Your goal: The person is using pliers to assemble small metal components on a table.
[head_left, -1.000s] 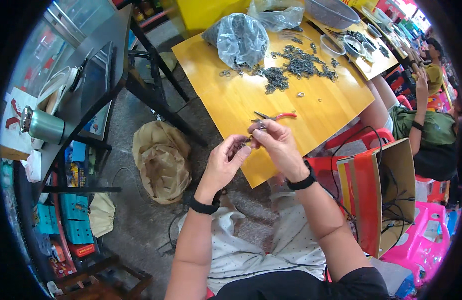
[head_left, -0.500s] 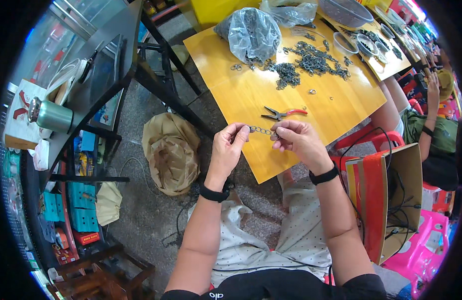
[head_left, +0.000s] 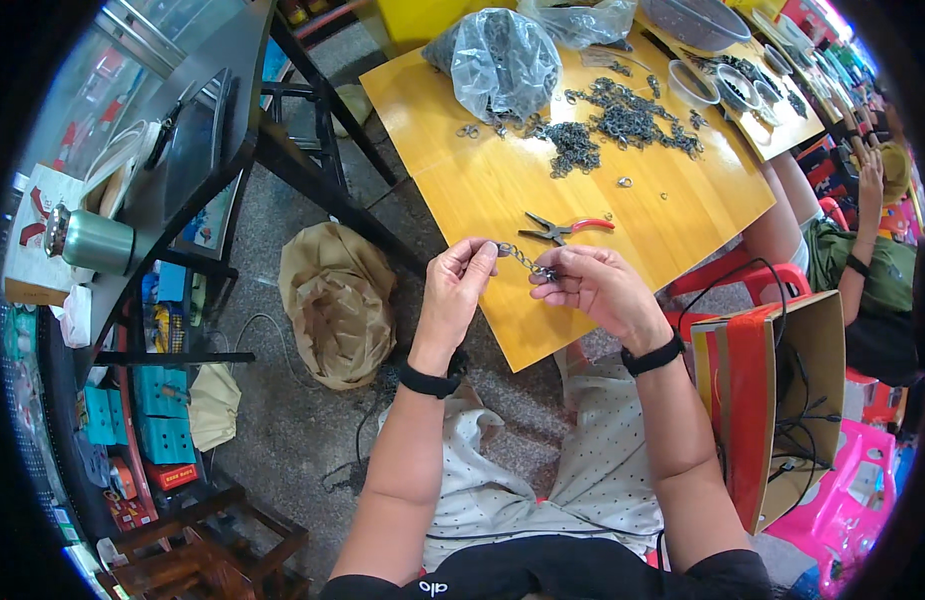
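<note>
While your left hand (head_left: 452, 285) clamps thumb and finger on one end of metal chain (head_left: 522, 259), your right hand (head_left: 604, 288) clamps fingers on other; chain slants just nearer you than pliers (head_left: 559, 232). Loosened pinch could drop chain; uneven pull could twist it.

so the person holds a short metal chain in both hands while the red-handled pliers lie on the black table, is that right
Wrong table: the head view shows the red-handled pliers lying on the yellow table. The rest is right: the left hand and right hand both hold the short metal chain.
</note>
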Action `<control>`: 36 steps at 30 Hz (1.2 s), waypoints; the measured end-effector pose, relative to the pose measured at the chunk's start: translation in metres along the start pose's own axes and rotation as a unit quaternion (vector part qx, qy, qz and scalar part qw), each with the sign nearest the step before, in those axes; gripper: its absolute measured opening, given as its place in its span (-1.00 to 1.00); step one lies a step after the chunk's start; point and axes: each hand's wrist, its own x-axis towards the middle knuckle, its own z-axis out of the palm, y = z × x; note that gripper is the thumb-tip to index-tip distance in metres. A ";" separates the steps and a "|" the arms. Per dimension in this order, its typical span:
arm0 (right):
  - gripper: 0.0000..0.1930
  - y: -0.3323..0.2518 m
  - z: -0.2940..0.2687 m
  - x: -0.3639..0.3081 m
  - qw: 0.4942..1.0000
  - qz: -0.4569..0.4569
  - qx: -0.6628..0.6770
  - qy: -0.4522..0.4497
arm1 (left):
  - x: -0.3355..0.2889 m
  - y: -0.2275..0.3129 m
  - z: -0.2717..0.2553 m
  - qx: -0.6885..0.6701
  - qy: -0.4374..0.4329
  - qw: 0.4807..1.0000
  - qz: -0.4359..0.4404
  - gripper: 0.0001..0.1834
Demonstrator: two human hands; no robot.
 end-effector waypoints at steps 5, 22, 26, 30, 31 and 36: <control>-0.72 0.000 0.003 0.000 1.000 -0.005 -0.015 0.001 | 0.002 -0.004 -0.004 -0.027 -0.006 1.000 -0.007 -0.82; -0.74 0.000 0.016 0.000 0.995 0.008 -0.077 0.061 | 0.004 -0.007 -0.007 -0.055 0.032 0.998 -0.002 -0.78; -0.74 -0.001 0.017 0.000 0.994 0.008 -0.084 0.067 | 0.004 -0.007 -0.007 -0.060 0.036 0.998 0.000 -0.76; -0.75 -0.001 0.017 0.001 0.994 0.008 -0.081 0.069 | 0.003 -0.006 -0.006 -0.052 0.036 0.998 -0.002 -0.76; -0.76 0.000 0.016 0.001 0.994 0.007 -0.080 0.069 | 0.003 -0.006 -0.006 -0.051 0.037 0.998 -0.002 -0.76; -0.77 0.003 0.013 0.002 0.994 0.002 -0.088 0.057 | 0.002 -0.004 -0.005 -0.052 0.038 0.998 -0.007 -0.75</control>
